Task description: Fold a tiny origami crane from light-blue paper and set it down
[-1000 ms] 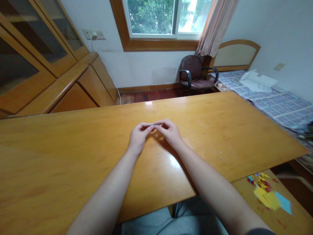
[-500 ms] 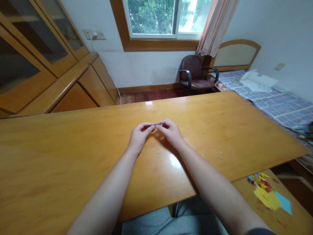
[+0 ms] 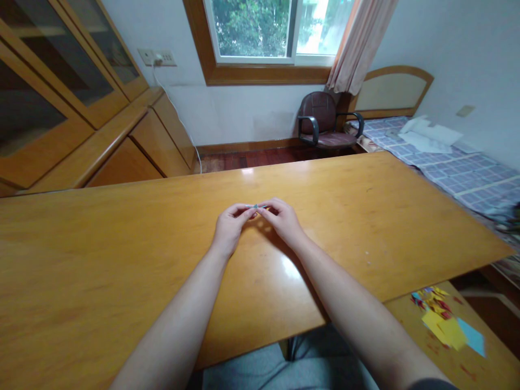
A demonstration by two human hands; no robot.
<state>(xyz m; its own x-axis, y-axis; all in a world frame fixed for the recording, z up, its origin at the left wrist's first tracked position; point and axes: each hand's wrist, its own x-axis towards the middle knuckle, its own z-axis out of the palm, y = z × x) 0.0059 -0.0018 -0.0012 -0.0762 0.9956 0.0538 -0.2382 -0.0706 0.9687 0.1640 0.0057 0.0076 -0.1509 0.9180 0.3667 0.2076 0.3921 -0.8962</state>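
Both my hands meet over the middle of the wooden desk [image 3: 122, 260]. My left hand [image 3: 229, 227] and my right hand [image 3: 283, 219] are closed in pinches on a tiny blue-green piece of paper [image 3: 255, 206] held between their fingertips, just above the desk. Most of the piece is hidden by my fingers, so its shape is unclear.
A lower wooden surface [image 3: 479, 363] at the front right carries a pile of small coloured paper pieces [image 3: 444, 322]. Cabinets [image 3: 73, 114] stand at the left. A brown chair [image 3: 323, 124] and a bed [image 3: 459, 168] lie beyond the desk's far right side.
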